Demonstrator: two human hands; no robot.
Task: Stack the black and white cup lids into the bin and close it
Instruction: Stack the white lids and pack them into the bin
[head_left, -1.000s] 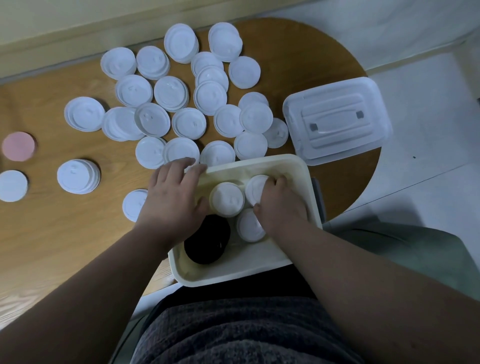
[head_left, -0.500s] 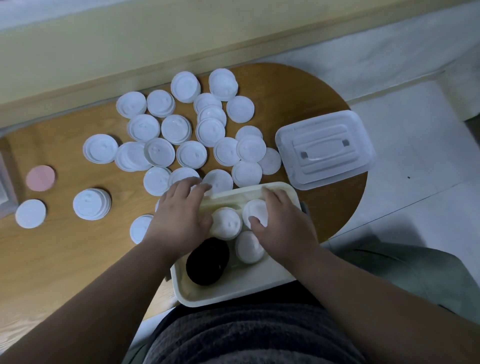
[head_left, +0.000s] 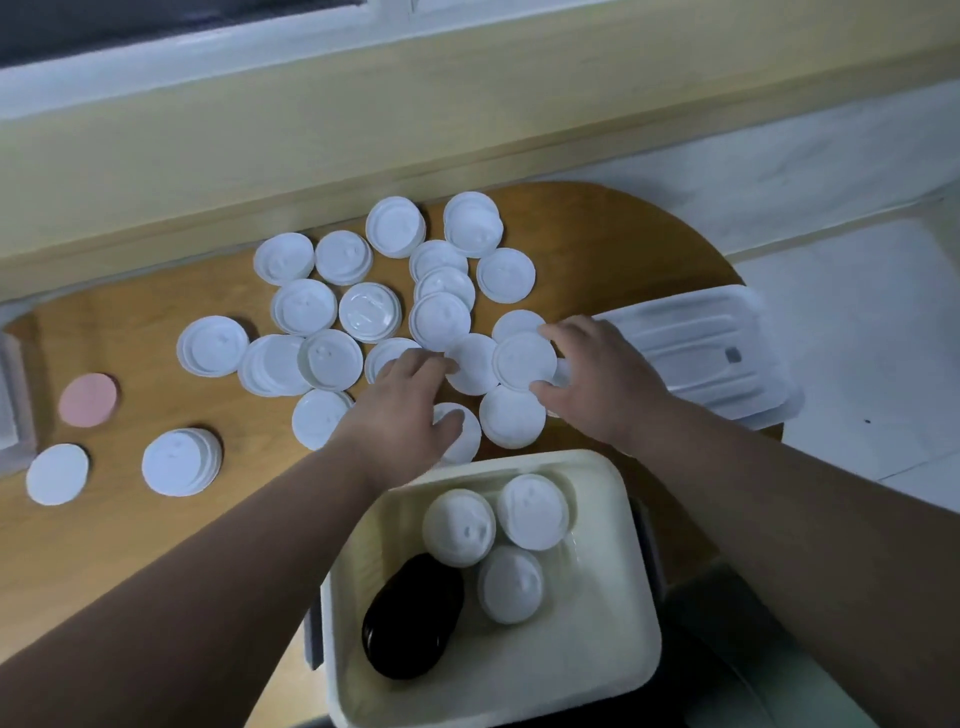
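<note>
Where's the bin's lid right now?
In the head view the bin lid lies flat on the table's right end, just right of the right hand, which grips a white lid, and beyond the open bin.

views: single, head-worn wide-angle | aim: forward and steeply down | range: close over brown wooden tabletop (head_left: 597, 244) | framing: cream rectangular plastic bin (head_left: 613, 675) at bottom edge, forearms entering from lower corners, yellow wall band across top

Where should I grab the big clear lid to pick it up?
Probably the rim at its right-hand end, coming from the right. The clear lid lies flat on the table, and that end seems to stick out past the table's edge, so fingers could slip underneath.
</note>
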